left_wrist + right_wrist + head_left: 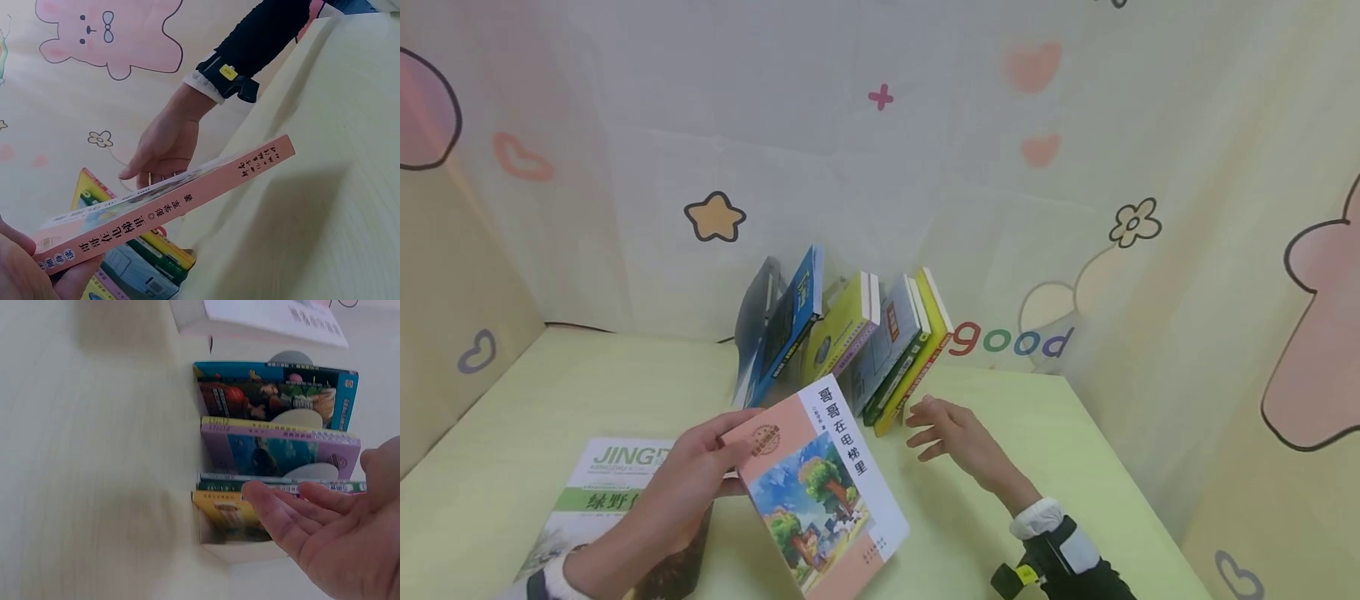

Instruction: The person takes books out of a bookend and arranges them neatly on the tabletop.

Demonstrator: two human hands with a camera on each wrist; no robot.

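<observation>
My left hand grips a pink paperback book at its upper left edge, thumb on the cover. The cover carries a picture of trees under a blue sky and a white strip with black characters. In the left wrist view the book's pink spine faces the camera. To the right of the book, my right hand is raised with fingers spread and nothing in them. In the head view it overlaps the table just right of a leaning row of books; the right wrist view shows its fingers over the yellow book.
A magazine with green lettering lies on the pale table, partly behind my left forearm. A grey divider stands at the left end of the row. Behind the table hangs a patterned cloth.
</observation>
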